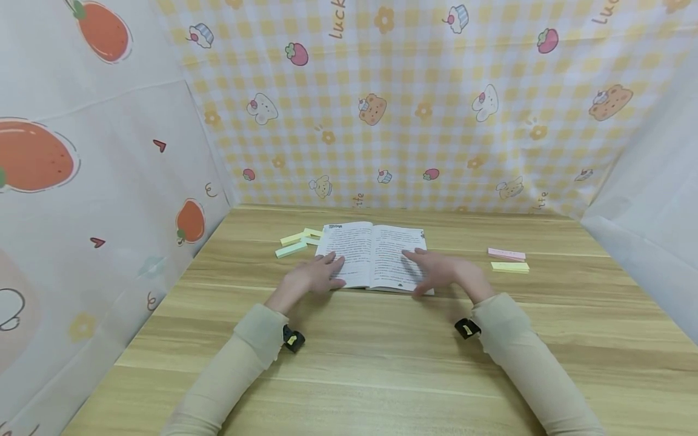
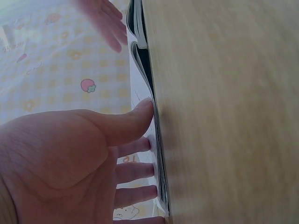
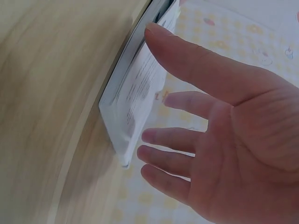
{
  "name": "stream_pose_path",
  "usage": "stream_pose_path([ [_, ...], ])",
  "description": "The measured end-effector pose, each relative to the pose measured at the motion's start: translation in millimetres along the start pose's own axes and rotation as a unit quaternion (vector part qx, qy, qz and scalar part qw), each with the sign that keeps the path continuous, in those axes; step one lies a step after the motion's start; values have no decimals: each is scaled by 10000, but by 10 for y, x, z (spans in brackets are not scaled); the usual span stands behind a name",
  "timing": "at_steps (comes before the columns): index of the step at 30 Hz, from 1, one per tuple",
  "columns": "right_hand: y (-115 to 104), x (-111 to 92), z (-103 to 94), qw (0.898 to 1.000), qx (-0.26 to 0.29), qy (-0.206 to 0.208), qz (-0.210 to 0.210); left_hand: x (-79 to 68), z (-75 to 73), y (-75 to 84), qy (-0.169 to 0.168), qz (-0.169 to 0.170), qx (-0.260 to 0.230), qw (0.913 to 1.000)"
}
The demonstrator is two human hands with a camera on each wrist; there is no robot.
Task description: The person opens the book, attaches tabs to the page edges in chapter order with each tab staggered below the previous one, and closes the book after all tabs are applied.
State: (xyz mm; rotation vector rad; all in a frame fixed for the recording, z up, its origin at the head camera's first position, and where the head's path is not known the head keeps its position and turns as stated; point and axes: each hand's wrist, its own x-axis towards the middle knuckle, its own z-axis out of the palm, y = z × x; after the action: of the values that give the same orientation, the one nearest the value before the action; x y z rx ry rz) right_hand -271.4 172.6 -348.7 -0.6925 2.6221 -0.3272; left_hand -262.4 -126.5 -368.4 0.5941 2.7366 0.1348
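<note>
An open book (image 1: 357, 254) with printed text lies on the wooden table, its two pages spread flat. My left hand (image 1: 316, 274) rests on the lower left part of the left page, fingers spread; in the left wrist view its thumb (image 2: 135, 120) lies at the page's near edge. Over the lower right part of the right page is my right hand (image 1: 438, 269), fingers extended. From the right wrist view, the right hand (image 3: 224, 130) shows straight, parted fingers beside the page (image 3: 135, 102), with nothing gripped.
Several yellow and green sticky-note strips (image 1: 291, 249) lie left of the book, some against its edge. A pink strip pad (image 1: 506, 254) and a yellow strip pad (image 1: 509, 266) lie to the right. Patterned cloth (image 1: 403, 145) hangs behind the table.
</note>
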Motion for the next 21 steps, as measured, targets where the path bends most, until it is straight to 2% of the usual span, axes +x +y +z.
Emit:
stream_pose_path([
  [21, 74, 30, 15, 9994, -99, -238, 227, 7, 15, -2, -30, -33, -19, 10000],
])
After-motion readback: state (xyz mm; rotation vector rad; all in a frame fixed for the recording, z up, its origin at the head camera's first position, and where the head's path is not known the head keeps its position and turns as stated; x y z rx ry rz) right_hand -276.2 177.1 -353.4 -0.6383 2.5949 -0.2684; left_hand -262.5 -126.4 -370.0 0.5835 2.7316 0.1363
